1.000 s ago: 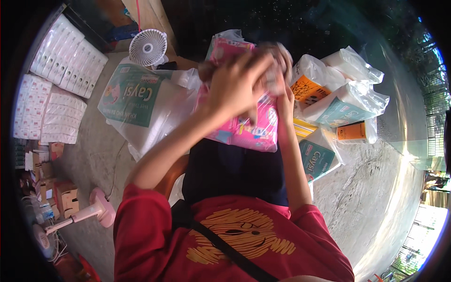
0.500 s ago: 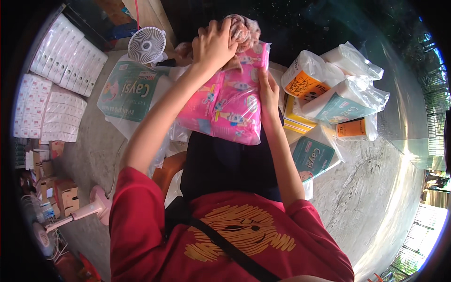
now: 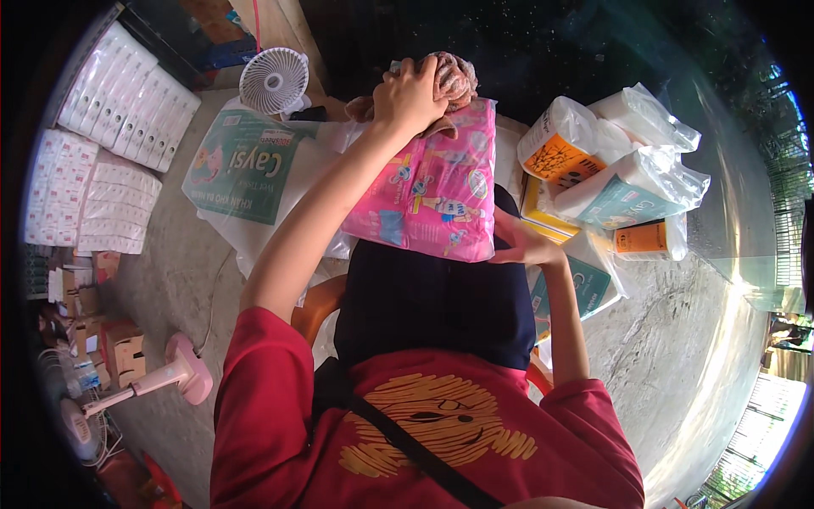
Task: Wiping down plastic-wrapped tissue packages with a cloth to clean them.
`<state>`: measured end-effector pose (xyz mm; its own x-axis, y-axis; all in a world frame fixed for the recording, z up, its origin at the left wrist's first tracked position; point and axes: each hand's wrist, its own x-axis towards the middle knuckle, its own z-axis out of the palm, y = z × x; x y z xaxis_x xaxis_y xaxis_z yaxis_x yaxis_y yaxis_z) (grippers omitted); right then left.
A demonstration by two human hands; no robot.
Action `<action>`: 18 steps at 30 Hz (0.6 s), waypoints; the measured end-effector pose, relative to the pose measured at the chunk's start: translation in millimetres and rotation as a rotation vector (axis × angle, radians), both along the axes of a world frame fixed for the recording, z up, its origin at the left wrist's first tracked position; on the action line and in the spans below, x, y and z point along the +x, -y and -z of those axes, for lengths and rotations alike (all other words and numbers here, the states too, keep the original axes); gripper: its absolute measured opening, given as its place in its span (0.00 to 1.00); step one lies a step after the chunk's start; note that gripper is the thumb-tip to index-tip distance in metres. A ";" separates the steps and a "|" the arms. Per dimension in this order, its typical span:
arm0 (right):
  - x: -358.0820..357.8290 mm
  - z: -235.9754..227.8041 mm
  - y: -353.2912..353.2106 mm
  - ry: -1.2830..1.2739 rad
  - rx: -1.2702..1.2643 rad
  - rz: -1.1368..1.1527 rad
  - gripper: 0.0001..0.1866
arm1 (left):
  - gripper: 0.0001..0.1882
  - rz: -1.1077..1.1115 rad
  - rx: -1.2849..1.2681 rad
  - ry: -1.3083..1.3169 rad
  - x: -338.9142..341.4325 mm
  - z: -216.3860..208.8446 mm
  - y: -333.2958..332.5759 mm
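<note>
A bright pink plastic-wrapped package (image 3: 441, 199) with cartoon prints stands in front of me above my lap. My left hand (image 3: 411, 100) grips a bunched brown-and-white patterned cloth (image 3: 455, 81) and presses it on the package's far upper edge. Part of the cloth hangs over the pink wrapping. Low on the package's right side is my right hand (image 3: 519, 240), its fingers closed around the near right corner, partly hidden behind it.
To the right are clear-wrapped paper rolls with orange labels (image 3: 555, 153) and green-labelled packs (image 3: 623, 199). A large green-and-white pack (image 3: 246, 165) and a small white fan (image 3: 274, 81) sit at left. Wrapped bundles (image 3: 127, 97) are stacked far left, near a pink standing fan (image 3: 186, 373).
My right hand has slid from the package's upper right edge down to its lower right corner. My left hand stays on the cloth at the far edge.
</note>
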<state>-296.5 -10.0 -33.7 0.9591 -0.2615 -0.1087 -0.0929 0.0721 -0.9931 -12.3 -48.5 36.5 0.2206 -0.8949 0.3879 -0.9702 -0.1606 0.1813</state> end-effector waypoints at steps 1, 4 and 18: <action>2.4 -0.4 -4.1 -0.039 -0.160 0.020 0.57 | 0.35 0.005 0.013 -0.001 -0.4 1.3 1.0; 12.4 3.0 -18.5 -0.111 -0.483 0.129 0.54 | 0.36 0.001 0.027 0.006 -1.1 5.0 2.0; 28.0 21.3 -28.1 0.025 -0.750 0.361 0.37 | 0.37 -0.012 0.039 -0.017 4.7 13.5 -0.2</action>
